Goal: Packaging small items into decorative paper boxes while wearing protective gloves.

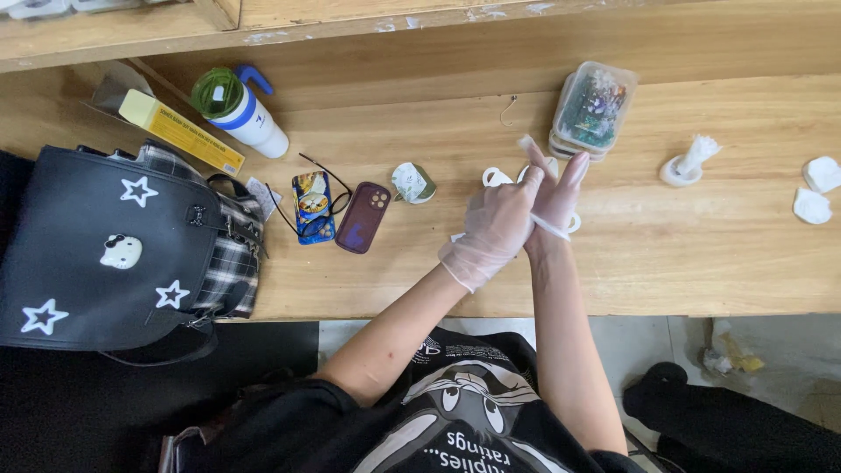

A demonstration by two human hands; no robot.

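Both hands meet above the middle of the wooden bench (701, 263), well in from its front edge. The left hand (495, 223), already in a thin clear glove, pinches and pulls the cuff of a second glove (554, 226) over the right hand (556, 193), whose fingers stand straight and spread, gripping nothing.

Bare wood lies open in front of the hands and to their right, as far as a small white spool (688, 165) and two crumpled white wads (816, 188) near the right edge. To the left the room is tighter: a maroon phone (363, 217), a second phone in a picture case (312, 207), a bottle with a green lid (238, 109) and a black bag with white stars (105, 254).

Just behind the fingertips sits a stack of clear plastic boxes (591, 109) with lids on, holding green circuit boards.
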